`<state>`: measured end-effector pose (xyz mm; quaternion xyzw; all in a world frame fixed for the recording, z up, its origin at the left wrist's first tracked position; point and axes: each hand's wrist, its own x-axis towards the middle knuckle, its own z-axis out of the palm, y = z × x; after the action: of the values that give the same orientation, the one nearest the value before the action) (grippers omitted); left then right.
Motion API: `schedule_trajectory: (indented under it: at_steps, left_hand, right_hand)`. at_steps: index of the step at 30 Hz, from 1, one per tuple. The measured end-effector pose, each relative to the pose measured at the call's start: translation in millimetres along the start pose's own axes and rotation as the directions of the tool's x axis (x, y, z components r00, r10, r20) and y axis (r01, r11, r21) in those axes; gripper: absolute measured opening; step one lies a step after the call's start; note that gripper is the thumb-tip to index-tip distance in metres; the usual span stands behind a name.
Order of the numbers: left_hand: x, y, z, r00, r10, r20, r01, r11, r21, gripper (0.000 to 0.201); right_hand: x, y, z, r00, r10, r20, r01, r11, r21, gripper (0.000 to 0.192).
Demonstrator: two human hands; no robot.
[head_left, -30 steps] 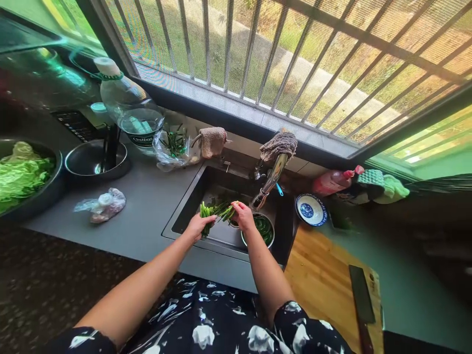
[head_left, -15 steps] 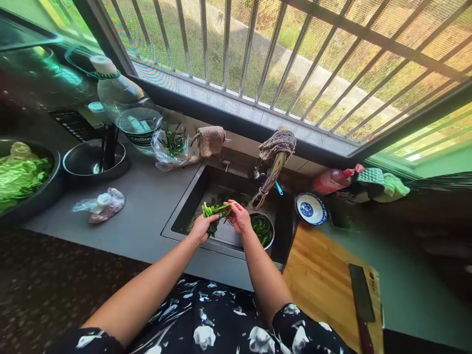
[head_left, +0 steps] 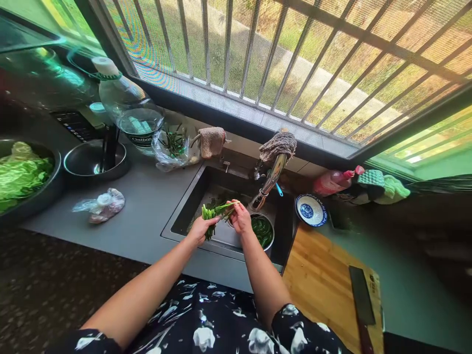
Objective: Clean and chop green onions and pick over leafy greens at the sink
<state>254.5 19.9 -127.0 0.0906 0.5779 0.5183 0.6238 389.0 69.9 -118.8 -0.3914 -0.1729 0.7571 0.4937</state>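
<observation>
Over the sink (head_left: 177,230), my left hand (head_left: 200,229) is closed around a bunch of thin green stems (head_left: 209,214), which look like leafy vegetable stalks. My right hand (head_left: 241,219) pinches the far end of some stems reaching across from that bunch. Just right of my right wrist, a round metal bowl (head_left: 273,236) in the sink holds dark green leaves in water (head_left: 261,230). The faucet (head_left: 271,179) hangs above the bowl, with a mesh cloth (head_left: 278,146) draped over it. Dark bits of greens lie on the sink floor behind my hands.
At right are a wooden cutting board (head_left: 313,275) with a cleaver (head_left: 361,295) and a blue-and-white dish (head_left: 311,210). Leftward stand a knotted plastic bag (head_left: 106,205), a black bowl (head_left: 83,160), a pan of lettuce (head_left: 24,169), a water jug (head_left: 127,101) and a bag of greens (head_left: 173,145).
My hands have drawn slightly apart, the left one shifting a little left with the bunch. The stems between them look more stretched out.
</observation>
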Motion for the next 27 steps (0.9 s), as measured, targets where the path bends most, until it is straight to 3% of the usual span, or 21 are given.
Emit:
schedule_trajectory:
  at_steps: [4,8,12,15,18,27]
  left_hand:
    - [3,2,-9.7,1.0,-0.008,-0.022,0.009,0.999,0.035,0.038]
    - [-4,9,-7.8,0.992,-0.042,0.12,0.044,0.999,-0.015,0.032]
    - [-12,15,-2.4,0.981,-0.093,0.173,0.106,0.992,-0.068,0.025]
    - [-15,18,0.4,0.982,-0.109,0.152,0.12,0.99,-0.069,0.018]
    - [-16,20,1.4,0.979,-0.115,0.168,0.128,0.989,-0.072,0.018]
    - [-9,22,-13.6,0.981,-0.159,0.108,0.167,0.983,-0.074,0.019]
  right_hand:
    - [4,-10,-6,0.999,0.046,-0.005,-0.046,0.997,0.064,0.012]
    - [8,-13,-9,0.991,0.123,-0.044,-0.12,0.99,0.069,0.009]
    - [10,-7,-5,0.982,0.188,-0.007,-0.185,0.963,-0.194,0.021]
    - [9,0,0,0.986,0.163,0.035,-0.135,0.903,-0.408,0.028]
    - [9,3,3,0.99,0.134,0.042,-0.093,0.85,-0.519,0.029]
    - [17,-7,2,0.994,0.095,-0.051,-0.107,0.932,-0.348,0.029]
